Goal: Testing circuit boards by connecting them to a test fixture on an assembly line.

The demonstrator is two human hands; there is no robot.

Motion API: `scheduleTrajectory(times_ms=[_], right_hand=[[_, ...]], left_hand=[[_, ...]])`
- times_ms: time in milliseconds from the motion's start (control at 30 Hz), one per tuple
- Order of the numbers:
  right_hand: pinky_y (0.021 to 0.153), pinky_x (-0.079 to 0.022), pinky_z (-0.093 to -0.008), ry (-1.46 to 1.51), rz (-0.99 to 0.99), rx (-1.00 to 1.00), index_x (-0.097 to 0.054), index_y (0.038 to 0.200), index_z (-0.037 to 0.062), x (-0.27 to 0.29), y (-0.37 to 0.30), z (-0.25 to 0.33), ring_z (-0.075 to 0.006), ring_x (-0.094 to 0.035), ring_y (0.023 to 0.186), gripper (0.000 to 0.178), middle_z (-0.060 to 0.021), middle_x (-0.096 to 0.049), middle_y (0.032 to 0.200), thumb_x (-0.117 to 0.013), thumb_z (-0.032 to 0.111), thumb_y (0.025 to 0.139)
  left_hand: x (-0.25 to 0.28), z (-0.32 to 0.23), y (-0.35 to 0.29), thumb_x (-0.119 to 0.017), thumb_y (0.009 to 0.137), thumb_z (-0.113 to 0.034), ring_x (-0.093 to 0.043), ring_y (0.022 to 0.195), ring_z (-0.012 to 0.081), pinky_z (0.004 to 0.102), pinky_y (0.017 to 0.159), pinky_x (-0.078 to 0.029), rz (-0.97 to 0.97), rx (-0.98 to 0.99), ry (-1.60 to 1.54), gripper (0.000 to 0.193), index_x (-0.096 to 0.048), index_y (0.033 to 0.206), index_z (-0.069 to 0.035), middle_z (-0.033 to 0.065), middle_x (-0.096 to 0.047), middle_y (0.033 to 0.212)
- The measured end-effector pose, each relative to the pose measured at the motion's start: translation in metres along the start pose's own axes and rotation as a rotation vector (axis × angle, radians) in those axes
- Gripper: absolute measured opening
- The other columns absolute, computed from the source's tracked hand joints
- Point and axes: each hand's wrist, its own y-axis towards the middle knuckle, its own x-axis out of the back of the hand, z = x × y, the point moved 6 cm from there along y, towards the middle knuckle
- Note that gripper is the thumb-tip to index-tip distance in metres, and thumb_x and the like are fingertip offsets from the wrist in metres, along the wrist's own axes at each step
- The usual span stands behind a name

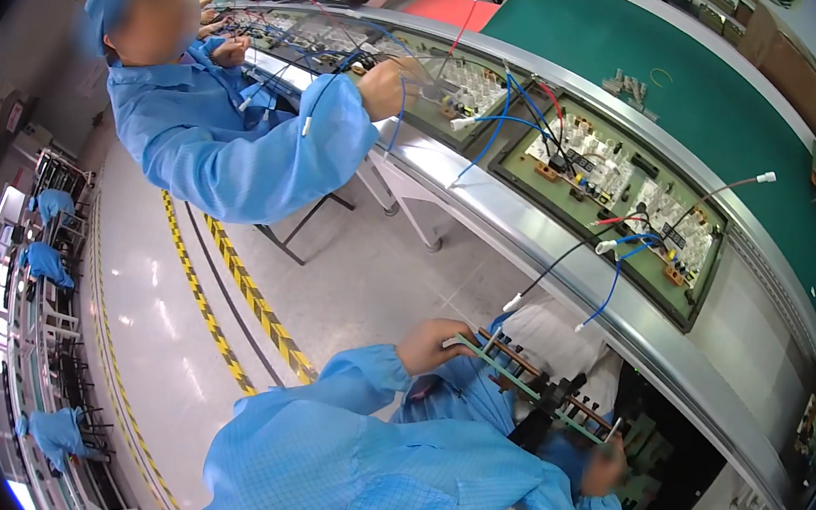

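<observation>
Long green circuit board (544,388) held edge-on in front of the body

A silver metal assembly line (531,239) slants from upper left to lower right, a flat dark green worktop (606,21) along its far side. At left, a co-worker in light blue smock and cap (219,148) reaches over it. Nearer lies a rectangular black-rimmed tray (710,279) of pale green boards (589,170) with white parts (690,225). The circuit board is in the air just off the line's near side, its right end lower. The bare left hand (431,346) has thumb and fingers closed on its left end. The bare right hand (605,466), blurred, is at the right end; how far it closes cannot be told. White-tipped thin blue wires (611,290) trail over the tray's near rim
</observation>
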Motion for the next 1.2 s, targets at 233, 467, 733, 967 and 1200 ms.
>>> scheduleTrajectory(times_ms=[233,467,733,967,1200], right_hand=[[0.072,-0.046,-0.0352,0.052,-0.042,0.05,-0.06,0.094,-0.0026,-0.003,-0.003,-0.013,-0.0224,-0.059,0.077,0.021,-0.0153,-0.061,0.091,-0.05,0.015,0.088],[0.08,-0.048,-0.0392,0.03,0.046,-0.104,-0.06,0.1,-0.0018,-0.009,0.0,-0.029,-0.0279,-0.06,0.089,0.023,-0.0161,-0.061,0.096,-0.064,0.004,0.078],[0.074,-0.048,-0.0329,0.039,0.084,0.138,-0.058,0.096,0.0005,-0.009,0.003,0.008,-0.0208,-0.06,0.083,0.026,-0.0089,-0.061,0.089,-0.06,-0.003,0.07],[0.06,-0.051,-0.0316,0.075,0.074,0.447,-0.051,0.087,0.0025,0.005,0.028,0.079,-0.0185,-0.06,0.073,0.035,-0.0095,-0.058,0.083,-0.074,0.027,0.076],[0.055,-0.054,-0.0308,0.299,0.106,0.704,-0.065,0.081,0.0001,0.013,0.087,0.221,-0.0236,-0.067,0.059,0.038,-0.0128,-0.067,0.071,-0.076,0.035,0.073]], left_hand=[[-0.006,0.002,0.002,-0.063,0.073,0.002,-0.063,0.084,0.0304,0.0355,0.073,-0.049,-0.034,-0.118,-0.033,0.02,-0.063,0.092,-0.005,0.0132,-0.064,0.09],[-0.014,0.013,-0.011,-0.057,0.073,0.004,-0.061,0.089,0.0321,0.0359,0.078,-0.048,-0.029,-0.044,0.044,0.026,-0.061,0.096,-0.006,0.0133,-0.062,0.095],[0.003,0.003,-0.019,-0.062,0.079,-0.007,-0.061,0.089,0.0329,0.0379,0.076,-0.049,-0.123,-0.112,-0.011,0.017,-0.058,0.094,-0.004,0.0135,-0.063,0.095],[0.042,-0.035,-0.02,-0.057,0.083,-0.004,-0.063,0.082,0.0287,0.035,0.073,-0.049,-0.212,-0.184,-0.074,0.013,-0.058,0.095,0.001,0.0157,-0.063,0.088],[0.117,-0.09,-0.029,-0.064,0.082,-0.018,-0.063,0.078,0.0251,0.033,0.069,-0.049,-0.435,-0.358,-0.079,0.03,-0.055,0.101,0.004,0.0129,-0.063,0.089]])
